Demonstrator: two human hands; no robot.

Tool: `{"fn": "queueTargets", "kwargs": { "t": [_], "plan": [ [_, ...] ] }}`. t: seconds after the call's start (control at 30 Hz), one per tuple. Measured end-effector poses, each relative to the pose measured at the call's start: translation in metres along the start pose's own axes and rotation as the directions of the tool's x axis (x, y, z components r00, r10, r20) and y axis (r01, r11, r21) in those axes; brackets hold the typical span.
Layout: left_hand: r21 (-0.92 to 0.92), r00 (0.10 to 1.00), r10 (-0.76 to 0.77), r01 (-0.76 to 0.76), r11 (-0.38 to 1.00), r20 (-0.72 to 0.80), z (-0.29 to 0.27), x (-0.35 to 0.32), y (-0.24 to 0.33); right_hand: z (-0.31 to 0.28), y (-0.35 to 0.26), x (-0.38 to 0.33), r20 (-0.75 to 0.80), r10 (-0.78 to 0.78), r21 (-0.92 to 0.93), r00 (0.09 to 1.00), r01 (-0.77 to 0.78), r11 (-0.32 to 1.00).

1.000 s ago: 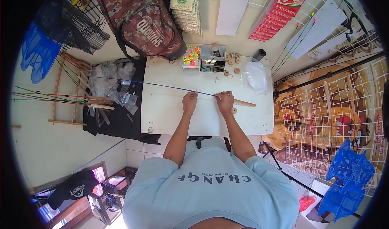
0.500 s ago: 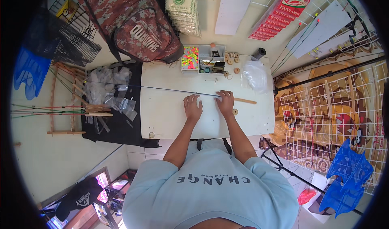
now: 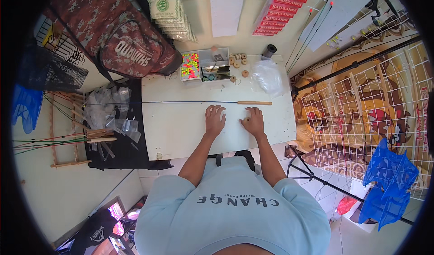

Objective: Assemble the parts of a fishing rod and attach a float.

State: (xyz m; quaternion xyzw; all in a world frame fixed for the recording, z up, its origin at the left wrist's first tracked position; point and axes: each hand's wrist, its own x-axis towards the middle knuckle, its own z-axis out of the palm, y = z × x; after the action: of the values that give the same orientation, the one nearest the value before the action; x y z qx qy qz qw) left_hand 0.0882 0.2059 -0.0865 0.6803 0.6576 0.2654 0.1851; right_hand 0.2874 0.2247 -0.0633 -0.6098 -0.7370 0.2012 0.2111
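A thin dark fishing rod [image 3: 190, 102] with a light wooden handle [image 3: 254, 103] lies across the white table, just beyond both hands. My left hand [image 3: 215, 121] rests near the middle of the table, fingers curved but apart, holding nothing. To its right, my right hand [image 3: 254, 122] has its thumb and fingers around a small tan wooden or cork ring [image 3: 247, 119]. Both hands are apart from the rod. More such rings [image 3: 244, 73] sit at the back of the table beside the organizer box.
At the back stand a box of bright beads [image 3: 190, 66], a grey organizer [image 3: 215, 76], a dark roll [image 3: 269, 51] and clear plastic bags [image 3: 267, 76]. Plastic packets [image 3: 108, 103] cover a black cloth on the left. A camouflage bag [image 3: 131, 51] leans at the back left.
Both hands have come off the rod, which now lies straighter across the table. My right hand has moved onto the ring that lay beside it. The view has shifted slightly.
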Motion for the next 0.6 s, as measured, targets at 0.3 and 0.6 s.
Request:
{"fn": "queueTargets", "kwargs": {
  "t": [0.3,0.6],
  "plan": [
    [-0.024,1.0,0.012,-0.011,1.0,0.022,0.023,0.014,0.055,-0.001,0.056,0.009,-0.111,0.076,0.359,0.991,-0.032,0.933],
    [-0.082,0.986,0.13,-0.139,0.987,-0.109,0.034,0.044,0.127,-0.056,0.086,0.046,0.111,0.144,0.779,0.983,-0.176,0.602]
  ]
}}
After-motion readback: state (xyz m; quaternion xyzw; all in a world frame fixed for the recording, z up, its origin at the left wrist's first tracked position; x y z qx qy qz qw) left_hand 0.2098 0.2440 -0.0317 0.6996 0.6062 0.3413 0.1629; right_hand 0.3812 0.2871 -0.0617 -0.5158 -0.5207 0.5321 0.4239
